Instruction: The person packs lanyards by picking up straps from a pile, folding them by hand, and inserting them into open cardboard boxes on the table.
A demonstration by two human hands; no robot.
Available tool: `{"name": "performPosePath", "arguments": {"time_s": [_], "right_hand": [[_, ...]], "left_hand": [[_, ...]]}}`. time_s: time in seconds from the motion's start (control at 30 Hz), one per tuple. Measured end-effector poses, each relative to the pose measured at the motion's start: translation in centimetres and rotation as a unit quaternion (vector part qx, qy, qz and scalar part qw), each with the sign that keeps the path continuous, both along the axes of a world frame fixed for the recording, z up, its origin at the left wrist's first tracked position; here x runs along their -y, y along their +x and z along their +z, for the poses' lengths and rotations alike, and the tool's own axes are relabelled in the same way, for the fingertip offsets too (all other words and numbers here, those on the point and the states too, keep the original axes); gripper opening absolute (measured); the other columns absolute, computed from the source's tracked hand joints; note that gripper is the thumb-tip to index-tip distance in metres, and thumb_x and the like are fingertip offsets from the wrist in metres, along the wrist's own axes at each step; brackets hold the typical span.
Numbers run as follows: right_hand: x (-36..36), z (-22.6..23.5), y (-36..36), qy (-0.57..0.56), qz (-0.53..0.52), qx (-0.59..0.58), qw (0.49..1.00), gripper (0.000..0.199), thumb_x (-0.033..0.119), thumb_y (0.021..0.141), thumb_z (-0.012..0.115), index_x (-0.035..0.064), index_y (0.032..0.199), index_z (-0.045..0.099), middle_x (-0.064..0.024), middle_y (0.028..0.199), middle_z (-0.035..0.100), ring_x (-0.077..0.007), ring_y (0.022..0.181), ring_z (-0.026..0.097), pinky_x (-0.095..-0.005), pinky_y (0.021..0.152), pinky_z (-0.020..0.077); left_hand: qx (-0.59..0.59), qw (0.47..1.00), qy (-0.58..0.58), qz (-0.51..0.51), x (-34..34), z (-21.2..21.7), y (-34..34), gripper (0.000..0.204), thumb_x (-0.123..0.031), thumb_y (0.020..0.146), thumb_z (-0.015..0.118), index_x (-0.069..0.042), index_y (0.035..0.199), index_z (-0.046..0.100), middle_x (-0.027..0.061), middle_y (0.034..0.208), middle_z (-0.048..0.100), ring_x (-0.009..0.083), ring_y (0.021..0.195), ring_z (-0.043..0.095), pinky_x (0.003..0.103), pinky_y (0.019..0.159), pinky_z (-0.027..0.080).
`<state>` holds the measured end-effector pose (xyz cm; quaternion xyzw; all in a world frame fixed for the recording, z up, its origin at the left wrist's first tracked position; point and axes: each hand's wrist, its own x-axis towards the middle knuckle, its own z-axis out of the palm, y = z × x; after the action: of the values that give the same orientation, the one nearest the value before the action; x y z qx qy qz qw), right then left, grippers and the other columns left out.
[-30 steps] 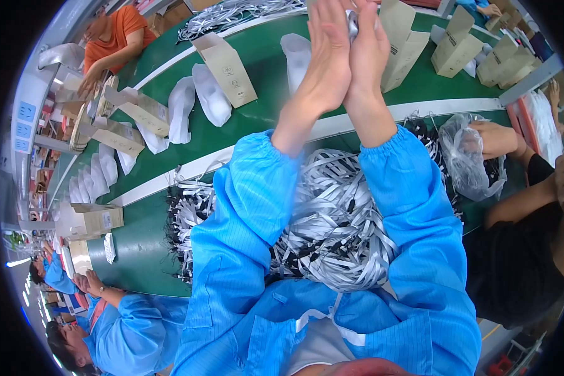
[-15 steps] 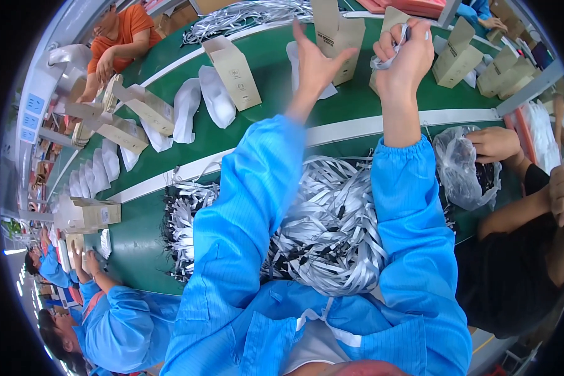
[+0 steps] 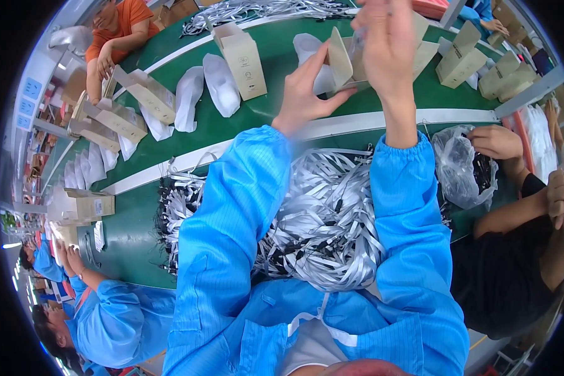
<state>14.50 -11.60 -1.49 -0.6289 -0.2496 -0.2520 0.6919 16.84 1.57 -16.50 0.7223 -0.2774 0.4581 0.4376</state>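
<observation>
My left hand point(image 3: 307, 94) has its fingers and thumb around the near left side of an open beige cardboard box point(image 3: 340, 61), on the green conveyor belt. Over the box's opening is my right hand point(image 3: 387, 50), blurred, its fingertips partly out of sight. A bit of pale material shows below those fingers; I cannot make out whether they grip it. White foam-wrapped items point(image 3: 220, 88) lie on the belt, one of them point(image 3: 313, 59) right behind my left hand. Between my forearms lies a large heap of flat white cables point(image 3: 326, 219) with black ends.
Other open boxes point(image 3: 241, 59) stand along the belt on both sides. A white rail point(image 3: 332, 128) edges the belt. At right, a co-worker's hand point(image 3: 496, 142) is at a clear plastic bag point(image 3: 460, 166) of black parts. More cables point(image 3: 263, 14) lie at the far side.
My left hand has come down and closed around the box. My right hand, which held a bunched white cable, has moved up and left over the box. The belt's boxes have shifted slightly.
</observation>
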Motion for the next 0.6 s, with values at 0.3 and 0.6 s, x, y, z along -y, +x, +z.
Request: {"name": "performPosePath", "arguments": {"time_s": [0.3,0.6], "right_hand": [[0.3,-1.8,1.7,-0.233,0.108,0.13,0.958,0.014,0.012,0.102,0.059,-0.0013,0.099,0.059,-0.0088,0.088,0.054,-0.0197,0.079,0.053,-0.0312,0.072,0.0443],[1.7,-2.5,2.9,-0.314,0.048,0.122,0.94,0.034,0.03,0.107,0.056,-0.0015,0.111,0.07,-0.0046,0.095,0.073,-0.0123,0.083,0.066,-0.0254,0.071,0.0508]], "left_hand": [[-0.029,0.998,-0.05,-0.019,0.2,-1.0,-0.8,0.088,-0.017,0.069,0.093,0.003,0.144,0.052,0.0188,0.125,0.068,0.0283,0.113,0.069,0.039,0.1,0.055],[-0.08,0.99,-0.103,-0.06,0.9,-2.1,-0.8,0.094,-0.018,0.07,0.095,0.006,0.148,0.047,0.0167,0.129,0.065,0.0252,0.117,0.066,0.044,0.1,0.056]]}}
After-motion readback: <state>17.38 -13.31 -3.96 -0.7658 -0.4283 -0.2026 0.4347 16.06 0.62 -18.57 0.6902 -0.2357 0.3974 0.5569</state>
